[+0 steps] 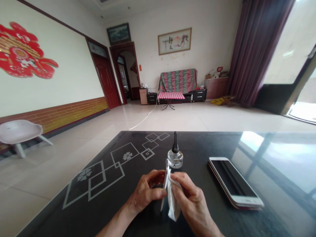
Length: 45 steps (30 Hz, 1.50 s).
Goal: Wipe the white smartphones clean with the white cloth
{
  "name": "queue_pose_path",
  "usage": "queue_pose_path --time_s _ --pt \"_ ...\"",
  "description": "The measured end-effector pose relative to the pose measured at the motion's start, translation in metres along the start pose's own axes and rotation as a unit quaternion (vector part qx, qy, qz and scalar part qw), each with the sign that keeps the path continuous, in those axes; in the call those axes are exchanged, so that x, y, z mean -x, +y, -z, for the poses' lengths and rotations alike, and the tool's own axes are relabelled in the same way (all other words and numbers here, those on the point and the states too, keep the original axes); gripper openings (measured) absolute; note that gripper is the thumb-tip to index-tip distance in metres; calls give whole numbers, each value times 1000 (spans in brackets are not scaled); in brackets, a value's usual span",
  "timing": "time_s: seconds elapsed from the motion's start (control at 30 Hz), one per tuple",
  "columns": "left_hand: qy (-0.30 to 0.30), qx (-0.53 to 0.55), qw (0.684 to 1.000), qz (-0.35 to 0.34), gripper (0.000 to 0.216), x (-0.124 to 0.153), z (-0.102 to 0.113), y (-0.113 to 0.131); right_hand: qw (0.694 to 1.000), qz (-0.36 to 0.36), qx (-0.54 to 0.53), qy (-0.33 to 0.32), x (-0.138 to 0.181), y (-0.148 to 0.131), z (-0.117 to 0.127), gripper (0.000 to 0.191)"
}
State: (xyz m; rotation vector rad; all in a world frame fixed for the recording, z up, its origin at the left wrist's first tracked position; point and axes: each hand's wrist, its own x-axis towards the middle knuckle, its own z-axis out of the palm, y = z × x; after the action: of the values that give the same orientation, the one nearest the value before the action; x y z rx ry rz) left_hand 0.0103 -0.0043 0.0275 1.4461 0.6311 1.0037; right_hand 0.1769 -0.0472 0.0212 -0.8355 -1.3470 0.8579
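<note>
Left hand and right hand pinch a white cloth between them — bottle just beyond.

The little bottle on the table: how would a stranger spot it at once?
Find the black glass table with white square patterns. Just beyond the white cloth, left of the white smartphone, stands the glass bottle: the only upright thing, round and clear with a tall black nozzle cap.

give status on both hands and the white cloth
Left hand pinching thin pale strip. Right hand pressing white cloth on it. Glass bottle just behind, phone to right, both apart.
</note>
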Motion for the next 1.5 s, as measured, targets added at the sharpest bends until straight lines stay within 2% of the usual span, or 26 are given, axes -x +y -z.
queue_pose_path --time_s 0.1,0.2,0.33,0.5,0.6,0.77,0.93,1.17,1.37,1.5 --pt "-6 46 999 6 40 1 2 1 998 34 50 -23 0 4 1 15" --pt "-19 70 997 17 43 1 -1 1 996 38 80 7 -4 5 4 16" --pt "-31 64 997 34 48 1 -5 -1 996 55 60 33 -9 5 6 21" --pt "-31 55 998 30 42 2 -1 -1 994 88 64 -4 -3 4 1 24" --pt "-37 74 996 32 41 3 -1 1 994 88 71 -4 -2 5 -1 24" --pt "-57 98 992 50 43 2 -5 1 990 99 90 39 -5 2 3 25" --pt "-46 84 994 51 44 2 -2 2 991 95 90 -4 2 2 -1 27" --pt "-52 92 992 66 42 3 -5 -1 989 92 104 55 -5 5 5 23" --pt "-63 99 992 53 44 3 -4 2 989 102 107 9 -1 -2 1 27" --pt "-66 109 990 60 42 3 -6 1 989 99 102 42 -4 4 5 23"
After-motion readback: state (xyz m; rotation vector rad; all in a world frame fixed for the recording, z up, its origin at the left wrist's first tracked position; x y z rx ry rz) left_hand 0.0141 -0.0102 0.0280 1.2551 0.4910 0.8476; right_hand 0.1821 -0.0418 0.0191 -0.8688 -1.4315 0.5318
